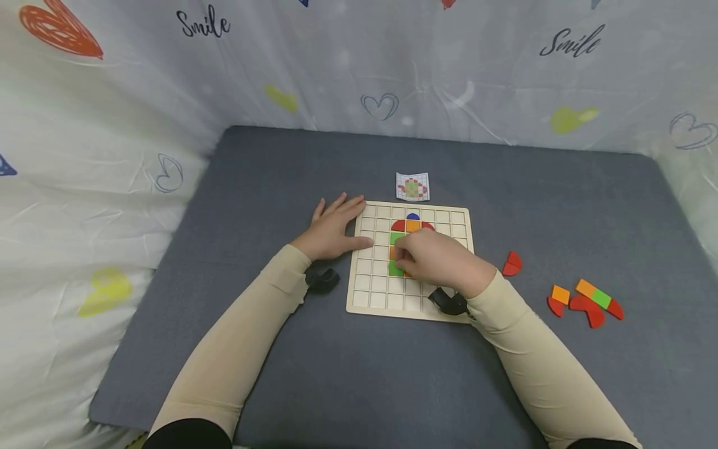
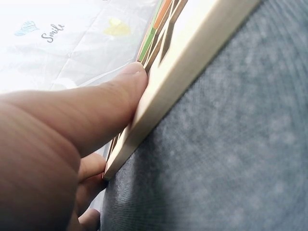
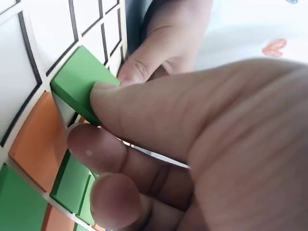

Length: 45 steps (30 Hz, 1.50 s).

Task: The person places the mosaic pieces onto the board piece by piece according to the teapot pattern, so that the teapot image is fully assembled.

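Observation:
A wooden grid board (image 1: 374,292) lies on the grey mat. Coloured pieces fill some of its upper middle cells: a blue one (image 1: 412,216), red and orange below it, then green. My right hand (image 1: 401,254) hovers low over these cells, and its thumb and fingers pinch a green square block (image 3: 77,83), tilted over a cell beside an orange block (image 3: 37,144). My left hand (image 1: 343,219) lies flat with straight fingers on the board's left edge. Its thumb (image 2: 127,82) presses against the board's rim (image 2: 192,62).
A small pattern card (image 1: 412,186) lies just beyond the board. Loose pieces sit on the mat to the right: a red pair (image 1: 512,264) near the board, and a red, orange and green cluster (image 1: 588,302) farther out. Printed fabric walls surround the mat.

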Motion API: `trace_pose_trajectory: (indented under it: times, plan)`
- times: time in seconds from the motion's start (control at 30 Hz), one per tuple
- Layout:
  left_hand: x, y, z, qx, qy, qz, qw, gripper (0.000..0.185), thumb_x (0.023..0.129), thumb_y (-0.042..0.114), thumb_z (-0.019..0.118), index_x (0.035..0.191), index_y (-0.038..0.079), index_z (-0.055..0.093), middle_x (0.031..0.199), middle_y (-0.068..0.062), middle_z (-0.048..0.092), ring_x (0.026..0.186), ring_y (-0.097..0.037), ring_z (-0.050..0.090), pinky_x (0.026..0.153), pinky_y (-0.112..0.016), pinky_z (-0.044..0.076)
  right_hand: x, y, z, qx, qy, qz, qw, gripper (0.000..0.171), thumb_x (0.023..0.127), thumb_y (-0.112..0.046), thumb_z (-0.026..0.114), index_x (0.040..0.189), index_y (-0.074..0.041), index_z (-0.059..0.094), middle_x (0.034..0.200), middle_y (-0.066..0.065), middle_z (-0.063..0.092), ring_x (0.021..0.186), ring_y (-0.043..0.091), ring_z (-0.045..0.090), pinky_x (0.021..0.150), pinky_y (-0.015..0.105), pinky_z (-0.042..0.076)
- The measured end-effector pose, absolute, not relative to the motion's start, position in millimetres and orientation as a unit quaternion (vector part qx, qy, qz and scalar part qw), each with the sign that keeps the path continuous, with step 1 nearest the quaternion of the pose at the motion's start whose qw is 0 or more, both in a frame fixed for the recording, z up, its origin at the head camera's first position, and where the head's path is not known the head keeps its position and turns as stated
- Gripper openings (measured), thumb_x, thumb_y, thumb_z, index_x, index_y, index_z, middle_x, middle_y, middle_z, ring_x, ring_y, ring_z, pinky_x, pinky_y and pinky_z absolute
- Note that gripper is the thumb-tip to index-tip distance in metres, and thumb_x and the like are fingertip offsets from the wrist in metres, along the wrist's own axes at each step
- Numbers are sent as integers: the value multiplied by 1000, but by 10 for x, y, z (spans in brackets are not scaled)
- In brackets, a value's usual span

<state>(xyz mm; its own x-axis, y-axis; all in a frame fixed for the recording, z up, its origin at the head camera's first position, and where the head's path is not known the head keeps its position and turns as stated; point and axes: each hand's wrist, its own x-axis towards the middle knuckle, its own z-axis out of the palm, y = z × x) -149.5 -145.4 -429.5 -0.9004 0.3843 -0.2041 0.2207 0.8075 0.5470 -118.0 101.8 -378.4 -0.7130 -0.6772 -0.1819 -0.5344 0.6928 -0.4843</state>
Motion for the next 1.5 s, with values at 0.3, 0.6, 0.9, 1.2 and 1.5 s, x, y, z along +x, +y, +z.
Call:
trace_pose_trajectory:
  times: [0.3, 0.6, 0.9, 1.2, 1.5]
  plan:
    - [-1487, -1448, -4297, 162, 938, 265, 152, 93, 97, 58, 70, 169, 19, 25, 176, 4, 15, 164, -22, -2, 128, -52, -18, -1169, 1026, -3835, -339, 905, -199, 160, 22, 96, -6, 72, 77, -17, 71, 70, -6, 57, 61, 11, 49, 59, 28, 42]
    - [-1490, -1443, -4279, 163, 938, 264, 151, 94, 97, 57, 71, 169, 18, 25, 176, 3, 16, 164, -23, -1, 128, -52, -18, -1140, 1050, -3851, -349, 909, -196, 118, 32, 90, 0, 71, 65, -20, 67, 61, -11, 45, 57, 9, 42, 55, 26, 36]
    - [-1489, -1444, -4294, 162, 940, 261, 151, 93, 97, 59, 69, 169, 18, 25, 177, 4, 15, 164, -23, -2, 128, -52, -18, -1116, 1191, -3832, -335, 913, -203, 110, 12, 95, -14, 76, 85, -18, 83, 75, -11, 69, 65, 7, 57, 66, 30, 52]
    - [-1485, -1430, -4285, 163, 937, 268, 153, 94, 97, 57, 71, 169, 18, 25, 176, 4, 15, 164, -22, -2, 128, -50, -19, -1058, 1562, -3748, -283, 928, -213, 117, 10, 98, -22, 75, 95, -17, 84, 86, -9, 74, 75, 10, 61, 71, 34, 54]
    - [-1468, -1433, -4255, 161, 936, 270, 158, 93, 98, 55, 71, 169, 18, 25, 177, 4, 15, 164, -22, -3, 127, -50, -20, -1042, 1926, -3734, -228, 944, -197, 131, 20, 97, -22, 75, 109, -8, 79, 86, -1, 70, 71, 15, 58, 64, 32, 50]
